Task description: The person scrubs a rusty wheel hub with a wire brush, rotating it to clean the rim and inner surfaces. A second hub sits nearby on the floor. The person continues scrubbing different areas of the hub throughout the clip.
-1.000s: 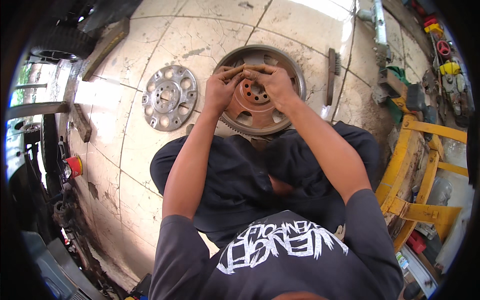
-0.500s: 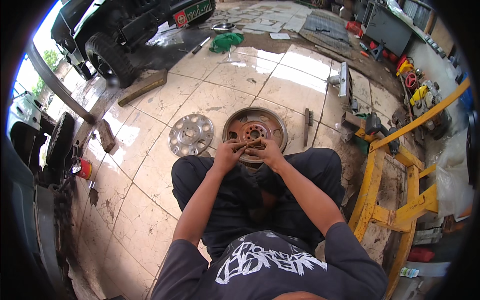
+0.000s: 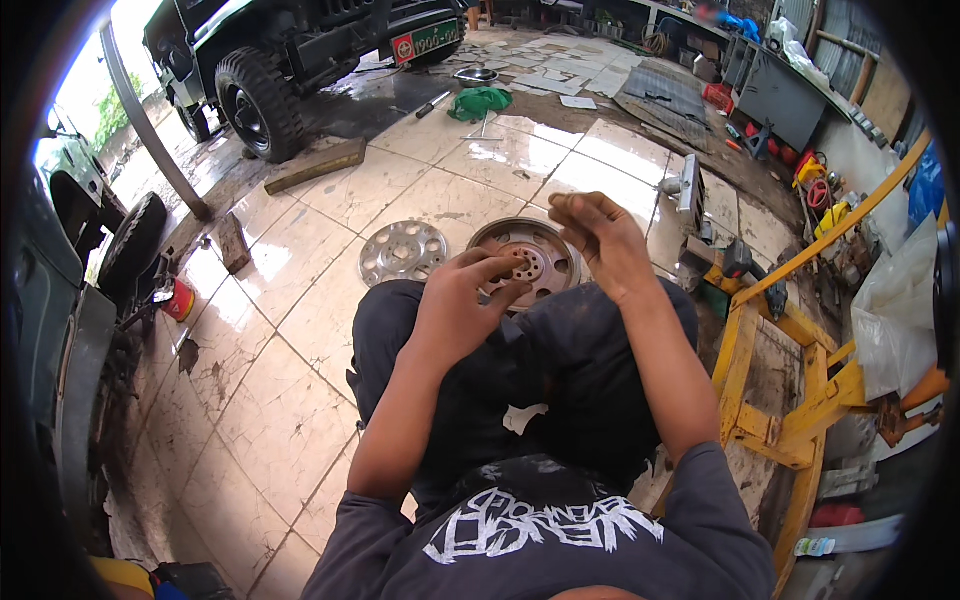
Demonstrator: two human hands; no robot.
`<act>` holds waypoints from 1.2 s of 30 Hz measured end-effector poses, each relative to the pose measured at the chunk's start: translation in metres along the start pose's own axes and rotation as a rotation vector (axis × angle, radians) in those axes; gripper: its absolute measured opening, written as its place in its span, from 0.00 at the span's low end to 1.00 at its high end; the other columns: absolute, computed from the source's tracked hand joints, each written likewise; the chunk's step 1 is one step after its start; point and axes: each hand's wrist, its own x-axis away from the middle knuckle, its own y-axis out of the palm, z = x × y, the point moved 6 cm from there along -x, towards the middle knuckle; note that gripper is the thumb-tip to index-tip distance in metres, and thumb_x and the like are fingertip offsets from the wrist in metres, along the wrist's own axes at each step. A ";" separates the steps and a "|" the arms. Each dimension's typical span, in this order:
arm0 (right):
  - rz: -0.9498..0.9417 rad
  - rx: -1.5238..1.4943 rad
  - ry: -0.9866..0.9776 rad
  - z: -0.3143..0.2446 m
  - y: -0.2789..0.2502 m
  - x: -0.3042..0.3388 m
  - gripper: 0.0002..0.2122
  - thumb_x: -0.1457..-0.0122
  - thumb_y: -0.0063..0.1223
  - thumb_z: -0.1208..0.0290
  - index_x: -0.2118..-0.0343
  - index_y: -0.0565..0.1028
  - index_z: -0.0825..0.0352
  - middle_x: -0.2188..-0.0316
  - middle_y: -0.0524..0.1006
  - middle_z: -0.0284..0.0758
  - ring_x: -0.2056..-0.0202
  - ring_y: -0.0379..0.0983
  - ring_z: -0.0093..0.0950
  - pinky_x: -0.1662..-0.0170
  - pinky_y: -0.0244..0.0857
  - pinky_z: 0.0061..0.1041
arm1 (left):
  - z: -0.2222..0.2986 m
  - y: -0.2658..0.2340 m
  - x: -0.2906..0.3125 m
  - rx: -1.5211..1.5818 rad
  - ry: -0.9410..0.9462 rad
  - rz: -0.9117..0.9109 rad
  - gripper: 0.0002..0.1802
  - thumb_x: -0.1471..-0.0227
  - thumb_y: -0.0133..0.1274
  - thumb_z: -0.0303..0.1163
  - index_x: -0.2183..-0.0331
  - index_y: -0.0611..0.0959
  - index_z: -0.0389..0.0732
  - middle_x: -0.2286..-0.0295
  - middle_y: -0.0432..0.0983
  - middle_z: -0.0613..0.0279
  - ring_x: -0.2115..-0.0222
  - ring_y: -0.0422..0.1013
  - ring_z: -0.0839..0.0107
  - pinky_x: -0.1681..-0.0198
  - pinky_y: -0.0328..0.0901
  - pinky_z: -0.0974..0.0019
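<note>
Left grip: my left hand (image 3: 462,308) has its fingers and thumb apart, and they cover the near left part of the rusty wheel (image 3: 550,264); I can't tell whether they touch it.
Right grip: my right hand (image 3: 608,248) is raised with bent fingers drawn near the thumb; whether the tips meet or pinch something small, I can't make out. It covers part of the wheel's right side.
Knees: my dark trousers (image 3: 400,325) cut into view of the wheel's near edge.
Rusty wheel: round, lying on the tiled floor (image 3: 270,385) just beyond my knees; greyish rim, reddish-brown face, larger openings around a ring of small holes at the hub.
Silver disc (image 3: 403,250): beside the wheel on its left, pale metal, pierced by round holes.
Right edge: a yellow frame (image 3: 742,362) stands beyond my right knee.
Left edge: a wooden block (image 3: 234,244) lies well apart from the disc.
Far side: tiles run on toward a green cloth (image 3: 480,103).
</note>
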 end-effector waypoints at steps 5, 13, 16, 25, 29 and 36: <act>-0.040 0.052 -0.120 -0.022 -0.012 -0.004 0.10 0.35 0.65 0.70 0.57 0.80 0.69 0.55 0.84 0.42 0.52 0.83 0.32 0.51 0.81 0.23 | 0.048 -0.010 0.018 -0.092 0.122 -0.103 0.20 0.48 0.71 0.39 0.54 0.90 0.42 0.57 0.84 0.52 0.56 0.79 0.51 0.50 0.72 0.54; 0.112 0.008 -0.026 -0.020 -0.050 -0.002 0.16 0.34 0.64 0.65 0.51 0.77 0.71 0.53 0.83 0.42 0.53 0.83 0.32 0.53 0.78 0.26 | 0.048 -0.014 0.011 -0.116 0.134 -0.135 0.22 0.50 0.71 0.40 0.53 0.89 0.43 0.55 0.83 0.50 0.54 0.78 0.49 0.50 0.71 0.53; 0.129 0.027 0.015 -0.002 -0.059 -0.001 0.17 0.36 0.67 0.65 0.52 0.79 0.72 0.53 0.83 0.40 0.51 0.81 0.30 0.49 0.76 0.24 | 0.023 0.000 -0.008 -0.058 0.141 -0.176 0.19 0.48 0.70 0.38 0.55 0.90 0.42 0.57 0.84 0.50 0.56 0.79 0.50 0.51 0.72 0.54; 0.285 -0.076 0.151 0.087 -0.122 -0.012 0.11 0.39 0.68 0.78 0.55 0.81 0.75 0.60 0.83 0.33 0.62 0.74 0.18 0.56 0.70 0.18 | -0.139 0.049 -0.124 0.011 -0.180 -0.293 0.20 0.42 0.66 0.41 0.53 0.89 0.38 0.59 0.87 0.51 0.57 0.83 0.59 0.50 0.73 0.61; 0.310 -0.077 0.204 0.146 -0.126 -0.038 0.10 0.41 0.70 0.79 0.58 0.82 0.72 0.62 0.82 0.32 0.66 0.73 0.18 0.59 0.70 0.18 | -0.256 0.094 -0.132 0.101 -0.323 -0.193 0.21 0.41 0.65 0.42 0.54 0.89 0.36 0.62 0.87 0.51 0.61 0.83 0.62 0.55 0.75 0.62; 0.346 0.047 0.110 0.238 -0.139 -0.072 0.25 0.45 0.73 0.79 0.44 0.76 0.69 0.59 0.84 0.35 0.56 0.81 0.25 0.49 0.75 0.24 | -0.273 0.207 -0.096 0.509 -0.650 -0.661 0.24 0.35 0.60 0.44 0.50 0.86 0.33 0.64 0.86 0.57 0.67 0.81 0.71 0.62 0.76 0.66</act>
